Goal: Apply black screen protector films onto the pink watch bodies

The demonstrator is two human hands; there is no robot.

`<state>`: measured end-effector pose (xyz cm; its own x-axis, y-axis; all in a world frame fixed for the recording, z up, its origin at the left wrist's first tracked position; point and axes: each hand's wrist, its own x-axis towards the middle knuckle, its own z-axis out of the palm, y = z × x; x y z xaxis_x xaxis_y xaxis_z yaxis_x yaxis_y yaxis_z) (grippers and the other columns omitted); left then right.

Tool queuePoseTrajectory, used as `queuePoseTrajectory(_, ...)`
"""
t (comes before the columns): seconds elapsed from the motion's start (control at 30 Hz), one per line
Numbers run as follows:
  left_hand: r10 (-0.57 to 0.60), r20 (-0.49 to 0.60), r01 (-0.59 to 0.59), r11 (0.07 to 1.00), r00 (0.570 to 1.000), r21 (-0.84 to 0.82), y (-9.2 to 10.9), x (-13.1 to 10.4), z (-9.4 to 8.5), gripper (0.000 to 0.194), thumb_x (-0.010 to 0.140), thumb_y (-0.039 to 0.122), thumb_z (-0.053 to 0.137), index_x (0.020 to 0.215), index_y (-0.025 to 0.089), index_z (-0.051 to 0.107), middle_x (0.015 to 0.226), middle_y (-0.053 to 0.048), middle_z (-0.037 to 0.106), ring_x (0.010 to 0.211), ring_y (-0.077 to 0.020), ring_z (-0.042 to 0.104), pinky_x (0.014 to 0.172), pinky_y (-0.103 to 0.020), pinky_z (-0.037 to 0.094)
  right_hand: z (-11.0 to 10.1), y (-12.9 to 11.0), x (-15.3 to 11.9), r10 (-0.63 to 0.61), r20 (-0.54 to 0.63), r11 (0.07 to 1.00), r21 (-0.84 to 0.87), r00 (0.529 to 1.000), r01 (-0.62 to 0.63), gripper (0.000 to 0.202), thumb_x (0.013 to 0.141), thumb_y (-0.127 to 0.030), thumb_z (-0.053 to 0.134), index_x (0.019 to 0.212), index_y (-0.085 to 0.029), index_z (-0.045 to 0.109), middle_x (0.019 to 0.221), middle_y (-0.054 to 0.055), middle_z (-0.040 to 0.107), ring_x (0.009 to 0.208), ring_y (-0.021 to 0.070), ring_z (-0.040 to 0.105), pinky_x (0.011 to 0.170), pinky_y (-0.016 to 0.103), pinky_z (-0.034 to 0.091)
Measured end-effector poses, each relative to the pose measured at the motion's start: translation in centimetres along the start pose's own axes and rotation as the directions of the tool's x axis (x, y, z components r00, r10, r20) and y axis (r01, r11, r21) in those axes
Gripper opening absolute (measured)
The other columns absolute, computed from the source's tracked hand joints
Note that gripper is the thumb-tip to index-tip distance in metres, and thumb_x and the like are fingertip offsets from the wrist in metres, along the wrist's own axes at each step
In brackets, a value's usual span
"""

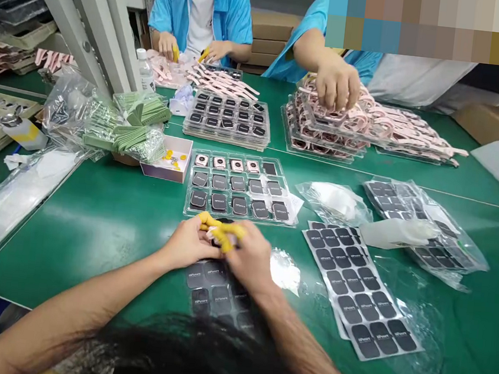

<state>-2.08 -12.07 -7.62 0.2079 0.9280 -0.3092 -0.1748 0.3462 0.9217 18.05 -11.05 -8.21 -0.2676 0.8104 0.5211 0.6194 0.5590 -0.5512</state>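
Tabletop [92, 242], pale item [214, 238] (blurred) between grips [188, 243] [249, 255]

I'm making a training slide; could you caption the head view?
Left grip and right grip, wearing yellow finger covers, close together at a sheet of dark squares near a clear tray.

Bench: green, glossy top [107, 219]. Directly on it, front centre: sheet of dark printed labels [220, 297]. Behind this, clear compartment tray [231, 193]; small open box [164, 171] to its left. Right: overlapping label sheets [361, 294], bagged label sheets [457, 247]. Farther back: two stacks of clear trays, left [226, 140] and right [320, 150].
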Motion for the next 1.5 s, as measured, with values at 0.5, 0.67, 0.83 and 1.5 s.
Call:
queuePoseTrajectory(0.5, 0.12, -0.113, -0.127, 0.99, 0.986, -0.059, 1.6, 0.3, -1.3, 0.066, 0.057, 0.022, 0.104, 0.108, 0.021, 0.061, 0.108, -0.006, 0.082, 0.097, -0.0255, 0.083, 0.099, -0.047, 0.066, 0.0, 0.1, -3.1, -0.061, 0.388, 0.985, 0.17, 0.92, -0.007, 0.056, 0.094, -0.02, 0.082, 0.146, -0.035, 0.067, 0.125, 0.009, 0.085, 0.11, 0.0311, 0.083, 0.096, 0.049, 0.071)
queuePoseTrajectory(0.67, 0.12, -0.12, -0.125, 0.991, 0.986, -0.036, 2.7, -0.3, -1.2, 0.064, 0.058, 0.021, 0.103, 0.108, 0.02, 0.062, 0.106, -0.006, 0.081, 0.096, -0.0242, 0.082, 0.094, -0.043, 0.066, 0.4, 0.2, -2.8, -0.041, 0.256, 0.983, 0.185, 0.966, -0.007, 0.045, 0.098, -0.015, 0.07, 0.139, -0.033, 0.069, 0.102, 0.004, 0.083, 0.09, 0.0266, 0.082, 0.079, 0.041, 0.071)
queuePoseTrajectory(0.83, 0.1, -0.14, -0.106, 0.994, 0.985, -0.038, 4.0, -1.2, -1.0, 0.065, 0.057, 0.019, 0.104, 0.108, 0.02, 0.062, 0.103, -0.004, 0.08, 0.091, -0.0207, 0.08, 0.089, -0.038, 0.065, 0.3, 0.3, -3.4, -0.154, 0.201, 0.977, 0.176, 0.967, 0.119, 0.049, 0.097, -0.004, 0.056, 0.137, -0.03, 0.067, 0.1, 0.005, 0.086, 0.089, 0.0269, 0.083, 0.079, 0.041, 0.07)
queuePoseTrajectory(1.5, 0.046, 0.037, -0.056, 0.948, 0.998, 0.312, -0.6, -0.9, 0.4, 0.057, 0.063, 0.022, 0.099, 0.116, 0.021, 0.079, 0.074, 0.004, 0.076, 0.072, -0.0179, 0.076, 0.068, -0.027, 0.058, -3.3, -1.4, 0.2, 0.528, 0.459, 0.504, 0.509, 0.715, -0.698, 0.047, 0.073, -0.062, 0.094, 0.094, -0.025, 0.076, 0.082, 0.003, 0.077, 0.077, 0.0235, 0.073, 0.073, 0.039, 0.065)
